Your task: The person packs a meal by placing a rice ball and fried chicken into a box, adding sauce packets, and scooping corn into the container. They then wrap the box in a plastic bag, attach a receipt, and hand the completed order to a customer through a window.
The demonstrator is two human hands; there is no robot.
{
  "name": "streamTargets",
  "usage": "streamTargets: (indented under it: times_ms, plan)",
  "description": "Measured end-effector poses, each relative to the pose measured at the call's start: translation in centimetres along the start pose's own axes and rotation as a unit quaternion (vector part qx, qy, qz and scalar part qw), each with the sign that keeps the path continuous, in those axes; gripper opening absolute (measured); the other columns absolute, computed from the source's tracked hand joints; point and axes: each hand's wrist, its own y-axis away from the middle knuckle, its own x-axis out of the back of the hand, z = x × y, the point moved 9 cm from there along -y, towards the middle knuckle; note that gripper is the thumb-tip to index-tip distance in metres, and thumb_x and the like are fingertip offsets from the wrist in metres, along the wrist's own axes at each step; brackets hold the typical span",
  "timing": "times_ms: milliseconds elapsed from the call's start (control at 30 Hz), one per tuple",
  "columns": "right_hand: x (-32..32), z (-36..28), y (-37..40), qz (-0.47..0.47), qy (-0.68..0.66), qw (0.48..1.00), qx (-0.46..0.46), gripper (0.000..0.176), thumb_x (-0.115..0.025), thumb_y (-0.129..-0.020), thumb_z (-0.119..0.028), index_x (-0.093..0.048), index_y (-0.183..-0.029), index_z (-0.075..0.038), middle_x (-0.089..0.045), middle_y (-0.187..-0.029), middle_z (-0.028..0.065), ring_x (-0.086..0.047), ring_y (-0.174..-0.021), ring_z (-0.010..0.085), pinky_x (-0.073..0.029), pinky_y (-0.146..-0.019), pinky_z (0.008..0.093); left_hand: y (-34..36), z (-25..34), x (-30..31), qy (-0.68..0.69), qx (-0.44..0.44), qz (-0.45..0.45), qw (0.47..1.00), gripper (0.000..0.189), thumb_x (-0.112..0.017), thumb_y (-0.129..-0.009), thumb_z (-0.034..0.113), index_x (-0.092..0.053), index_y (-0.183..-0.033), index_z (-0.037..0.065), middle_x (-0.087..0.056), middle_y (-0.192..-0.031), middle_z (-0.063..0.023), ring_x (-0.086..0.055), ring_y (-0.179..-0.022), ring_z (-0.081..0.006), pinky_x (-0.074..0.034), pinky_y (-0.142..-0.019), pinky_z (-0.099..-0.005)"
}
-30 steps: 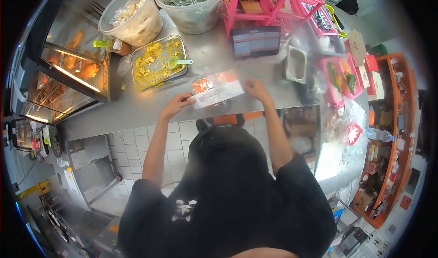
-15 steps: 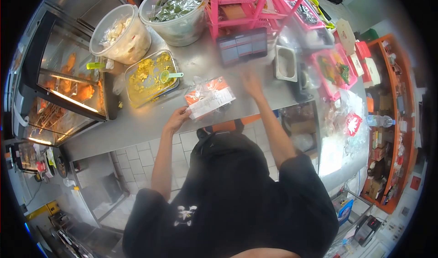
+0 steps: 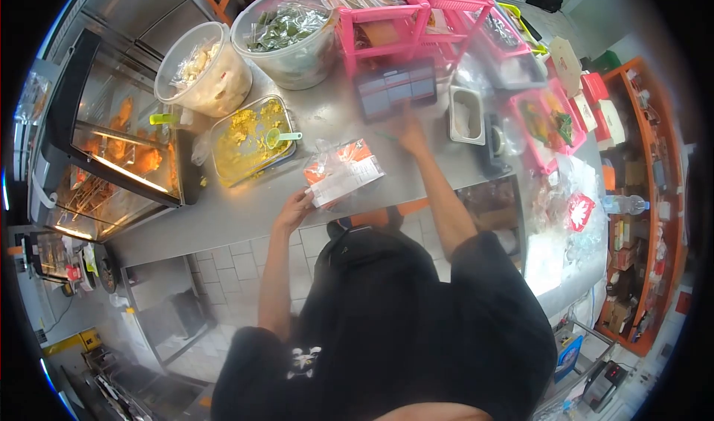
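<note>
My left hand (image 3: 298, 207) is closed on the near left corner of an orange-and-white packet (image 3: 343, 169) in clear plastic, with a white printed slip on top. The packet lies by the counter's front edge. My right hand (image 3: 410, 134), somewhat blurred, reaches forward over the counter with a finger stretched toward the lower edge of a tablet (image 3: 396, 90). The tablet leans back against a pink rack and its screen is lit. Left of the packet is a metal tray (image 3: 224, 169) of crumbly yellow food with a pale green scoop (image 3: 282, 137) in it.
A glass warming case (image 3: 123, 149) with fried food stands at the left. Two clear tubs (image 3: 216, 86) of bagged food sit at the back, beside the pink rack (image 3: 383, 19). To the right are a metal container (image 3: 467, 116), a pink basket (image 3: 541, 149) and orange shelving (image 3: 641, 272).
My right hand has come closer to the tablet, a finger now near its lower edge. My left hand keeps its hold on the packet's corner. The view has shifted slightly.
</note>
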Motion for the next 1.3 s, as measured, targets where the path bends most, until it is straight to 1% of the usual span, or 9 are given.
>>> streamTargets:
  times_ms: [200, 367, 433, 667, 733, 833, 933, 1033, 1300]
  plan:
    - [17.8, -4.6, 8.8, 0.299, 0.154, 0.942, 0.0, 0.035, -0.063, -0.087, -0.026, -0.063, -0.114, -0.004, -0.063, -0.106, 0.0129, -0.058, -0.099, 0.0314, -0.044, -0.087, 0.0437, 0.1, -1.1, -3.0, 0.087, 0.014, 0.006, 0.996, 0.038, -0.059, -0.096, 0.024, -0.053, -0.124, -0.001, -0.06, -0.119, -0.0094, -0.058, -0.111, -0.02, -0.048, -0.095, -0.0411]
    - [30.0, 4.0, 14.4, 0.342, 0.386, 0.827, -0.223, 0.04, -0.058, -0.089, -0.039, -0.067, -0.106, -0.003, -0.066, -0.101, 0.0171, -0.06, -0.099, 0.0338, -0.045, -0.091, 0.0473, -2.2, -4.7, -8.8, -0.004, 0.017, -0.058, 0.998, 0.037, -0.064, -0.093, 0.022, -0.058, -0.117, -0.006, -0.064, -0.112, -0.0138, -0.063, -0.102, -0.0228, -0.05, -0.093, -0.0387]
    - [28.0, 13.1, 13.7, 0.073, 0.239, 0.915, -0.316, 0.047, -0.057, -0.089, -0.044, -0.067, -0.102, 0.0, -0.067, -0.097, 0.0231, -0.063, -0.097, 0.0341, -0.047, -0.087, 0.0467, -3.0, -4.6, -10.3, -0.015, 0.007, -0.052, 0.999, 0.037, -0.066, -0.091, 0.023, -0.059, -0.113, -0.006, -0.065, -0.109, -0.0138, -0.064, -0.1, -0.0229, -0.051, -0.091, -0.0368]
    - [28.4, 22.4, 14.6, 0.026, 0.081, 0.883, -0.462, 0.034, -0.07, -0.085, -0.032, -0.068, -0.093, 0.001, -0.065, -0.085, 0.0084, -0.064, -0.07, 0.0223, -0.052, -0.055, 0.0342, -3.3, -4.6, -10.7, -0.039, 0.023, -0.058, 0.997, 0.037, -0.067, -0.091, 0.023, -0.061, -0.113, -0.006, -0.066, -0.109, -0.0121, -0.063, -0.099, -0.0202, -0.051, -0.089, -0.0346]
    - [27.2, 24.7, 12.7, -0.079, 0.094, 0.978, -0.169, 0.031, -0.062, -0.085, -0.025, -0.062, -0.101, 0.002, -0.064, -0.088, 0.0137, -0.066, -0.083, 0.0208, -0.055, -0.065, 0.0339, -3.5, -4.5, -10.7, -0.034, 0.019, -0.055, 0.998, 0.034, -0.066, -0.091, 0.022, -0.062, -0.113, -0.004, -0.066, -0.109, -0.0108, -0.063, -0.098, -0.0192, -0.051, -0.089, -0.034]
    - [28.5, 10.7, 16.7, 0.19, -0.306, 0.838, -0.41, 0.024, -0.064, -0.083, -0.014, -0.058, -0.1, 0.003, -0.061, -0.086, 0.0107, -0.064, -0.076, 0.0227, -0.058, -0.069, 0.0369, -3.7, -4.8, -10.5, -0.036, 0.018, -0.055, 0.998, 0.033, -0.065, -0.092, 0.02, -0.062, -0.114, -0.004, -0.066, -0.109, -0.0101, -0.063, -0.099, -0.0188, -0.051, -0.088, -0.0337]
    - [27.2, 15.4, 19.2, 0.214, -0.304, 0.876, -0.306, 0.015, -0.063, -0.081, -0.007, -0.06, -0.092, 0.002, -0.06, -0.082, 0.0101, -0.063, -0.07, 0.0229, -0.059, -0.066, 0.0383, -3.7, -4.9, -10.5, -0.017, 0.012, -0.043, 0.999, 0.033, -0.065, -0.092, 0.02, -0.061, -0.114, -0.005, -0.066, -0.108, -0.0113, -0.063, -0.1, -0.0197, -0.051, -0.088, -0.0336]
    - [26.7, 18.3, 19.7, 0.158, 0.001, 0.911, -0.381, 0.012, -0.064, -0.08, -0.007, -0.06, -0.078, 0.004, -0.061, -0.074, 0.0129, -0.064, -0.067, 0.0235, -0.059, -0.059, 0.0372, -3.5, -4.9, -10.5, -0.039, 0.031, -0.043, 0.998, 0.034, -0.065, -0.092, 0.018, -0.061, -0.114, -0.006, -0.066, -0.11, -0.0122, -0.063, -0.102, -0.0208, -0.05, -0.09, -0.0338]
    - [8.0, -2.2, 16.2, -0.169, -0.239, 0.935, -0.202, 0.022, -0.071, -0.085, -0.025, -0.064, -0.079, -0.005, -0.057, -0.069, -0.0014, -0.051, -0.062, 0.0098, -0.043, -0.06, 0.0266, -3.8, -4.4, -10.3, -0.098, -0.017, -0.042, 0.994, 0.033, -0.063, -0.093, 0.019, -0.062, -0.114, -0.007, -0.067, -0.108, -0.0132, -0.064, -0.101, -0.0205, -0.05, -0.091, -0.0331]
